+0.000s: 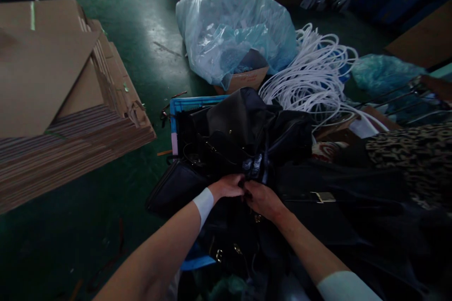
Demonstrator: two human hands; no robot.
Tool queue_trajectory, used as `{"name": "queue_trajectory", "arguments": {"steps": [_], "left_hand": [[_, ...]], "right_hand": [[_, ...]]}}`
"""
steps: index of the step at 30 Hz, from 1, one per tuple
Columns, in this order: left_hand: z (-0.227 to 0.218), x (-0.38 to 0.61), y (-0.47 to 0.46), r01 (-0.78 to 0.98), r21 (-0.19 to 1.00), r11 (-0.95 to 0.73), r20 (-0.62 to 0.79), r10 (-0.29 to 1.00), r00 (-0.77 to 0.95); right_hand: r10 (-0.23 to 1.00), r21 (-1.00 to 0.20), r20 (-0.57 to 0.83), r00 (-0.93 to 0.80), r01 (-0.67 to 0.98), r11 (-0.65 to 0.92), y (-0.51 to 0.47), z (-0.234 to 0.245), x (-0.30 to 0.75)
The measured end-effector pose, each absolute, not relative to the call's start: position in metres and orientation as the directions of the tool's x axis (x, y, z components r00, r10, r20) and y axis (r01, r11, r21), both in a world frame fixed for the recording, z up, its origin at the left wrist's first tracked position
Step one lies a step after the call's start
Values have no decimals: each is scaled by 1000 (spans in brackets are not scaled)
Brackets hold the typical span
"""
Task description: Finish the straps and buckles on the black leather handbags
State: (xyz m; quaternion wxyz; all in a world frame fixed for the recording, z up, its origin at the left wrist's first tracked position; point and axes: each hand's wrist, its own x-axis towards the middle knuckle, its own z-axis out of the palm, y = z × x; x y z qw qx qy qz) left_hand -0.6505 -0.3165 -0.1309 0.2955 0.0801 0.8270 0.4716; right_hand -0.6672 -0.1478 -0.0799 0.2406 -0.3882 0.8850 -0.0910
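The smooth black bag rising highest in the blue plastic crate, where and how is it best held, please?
Probably by the bag's upper edge, from above: it shows above the crate's far rim, while other black bags crowd its lower sides.

Smooth leather-look bag (342,221) w/ shiny mtl clasp (325,197)

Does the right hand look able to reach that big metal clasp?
Probably yes: the metal clasp lies uncovered on a black bag, close to the right hand, nothing visible blocking the way. It seems busy beside the left hand, though, and would need freeing.
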Motion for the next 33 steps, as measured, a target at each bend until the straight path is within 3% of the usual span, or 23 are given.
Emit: {"name": "queue_trajectory", "arguments": {"steps": [7, 15, 21, 27, 33], "left_hand": [[-136, -655, -319, -171, 844, 509, -417, 421, -806], [-152, -664, -314, -246, 838, 488, -474, 427, -770], [-155, -667, -311, -216, 852, 478, -443, 435, -784], [-141, -656, -319, -91, 841, 533, -367, 438, -821], [-129, -648, -323, -41, 790, 612, -368, 419, -831]], "right_hand": [[-752, -199, -402, -523, -751, 629, -147, -73, -660], [-772, -125, -457, -442, -827, 548, -156, -58, -671], [-760, -105, -465, -453, -825, 556, -162, -62, -673], [-677, -98, -438, -591, -718, 689, -159, -74, -675], [-628, -188, -440, -642, -618, 763, -156, -83, -687]]}}
